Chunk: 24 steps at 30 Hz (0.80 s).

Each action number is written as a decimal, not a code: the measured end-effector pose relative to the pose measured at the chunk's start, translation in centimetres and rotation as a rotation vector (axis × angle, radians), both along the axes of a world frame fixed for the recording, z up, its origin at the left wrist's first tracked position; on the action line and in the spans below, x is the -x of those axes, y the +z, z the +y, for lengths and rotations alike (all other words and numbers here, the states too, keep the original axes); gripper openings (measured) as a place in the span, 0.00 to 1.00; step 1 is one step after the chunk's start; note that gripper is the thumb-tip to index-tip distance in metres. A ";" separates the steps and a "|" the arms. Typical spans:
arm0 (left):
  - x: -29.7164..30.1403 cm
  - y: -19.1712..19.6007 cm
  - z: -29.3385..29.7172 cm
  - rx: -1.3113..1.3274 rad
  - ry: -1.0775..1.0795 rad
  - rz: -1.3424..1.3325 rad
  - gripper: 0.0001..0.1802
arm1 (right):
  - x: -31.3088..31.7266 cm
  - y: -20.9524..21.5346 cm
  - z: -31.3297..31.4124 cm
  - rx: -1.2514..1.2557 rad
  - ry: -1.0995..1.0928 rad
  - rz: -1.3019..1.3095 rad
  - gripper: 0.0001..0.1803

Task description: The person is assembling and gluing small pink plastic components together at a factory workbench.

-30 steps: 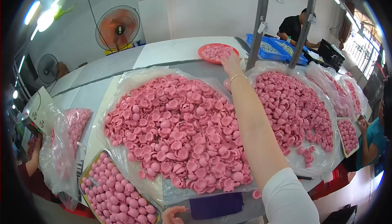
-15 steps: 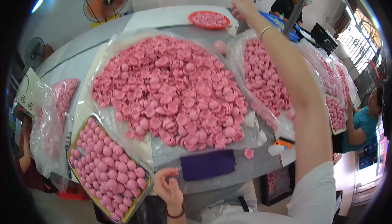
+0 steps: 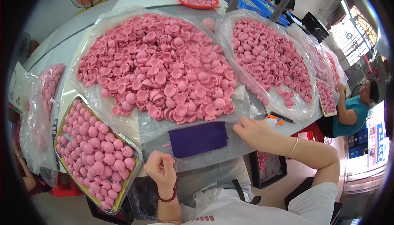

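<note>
1. At the lower middle of the frame, your left hand (image 3: 161, 168) is curled into a loose fist near the table edge; you cannot tell whether anything small sits inside it, since the fingers hide the palm.
2. Your right hand (image 3: 255, 130) lies flat right of centre, fingers stretched out and holding nothing, fingertips just beside the right edge of the purple cloth (image 3: 198, 138).
3. That cloth is a dark, matte rectangle lying flat on clear plastic sheeting, between your two hands.
4. Above it, filling the centre, you have a big heap of pink cup-shaped pieces (image 3: 158, 67), shallow round shells, some showing hollow sides, others domed backs.
5. At lower left, a metal tray (image 3: 130, 148) holds smooth pink balls packed closely; its lower corner is hidden by the dark rim of the frame.
6. At upper right, a second pile of pink shells (image 3: 269, 59) rests on crinkled clear plastic.
7. Near the top centre, a red dish (image 3: 198, 0) holds more pink pieces, too small to make out.
8. Just right of your right hand, an orange tool (image 3: 274, 120) is partly hidden by plastic.
</note>
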<state>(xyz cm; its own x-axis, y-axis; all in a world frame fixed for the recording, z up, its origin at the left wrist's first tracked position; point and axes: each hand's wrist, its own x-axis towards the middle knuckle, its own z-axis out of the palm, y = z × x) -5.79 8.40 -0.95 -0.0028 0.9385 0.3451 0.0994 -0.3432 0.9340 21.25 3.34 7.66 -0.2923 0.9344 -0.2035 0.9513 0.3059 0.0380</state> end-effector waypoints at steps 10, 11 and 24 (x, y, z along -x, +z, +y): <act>0.5 0.8 0.3 0.013 0.103 0.089 0.23 | -5.8 5.3 20.4 0.087 -0.466 0.953 0.17; 0.3 0.8 0.6 -0.014 0.098 0.073 0.23 | -8.4 5.5 24.4 -0.042 -0.568 1.010 0.17; -0.1 1.3 0.2 -0.014 0.033 0.059 0.18 | -15.3 8.6 40.9 -0.327 -0.730 1.304 0.19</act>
<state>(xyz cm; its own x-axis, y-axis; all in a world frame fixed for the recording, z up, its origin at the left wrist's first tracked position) -5.68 8.55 0.33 -0.0127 0.9332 0.3591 0.1661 -0.3521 0.9211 36.53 44.27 16.31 0.4307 0.9005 0.0601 0.3088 -0.0845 -0.9474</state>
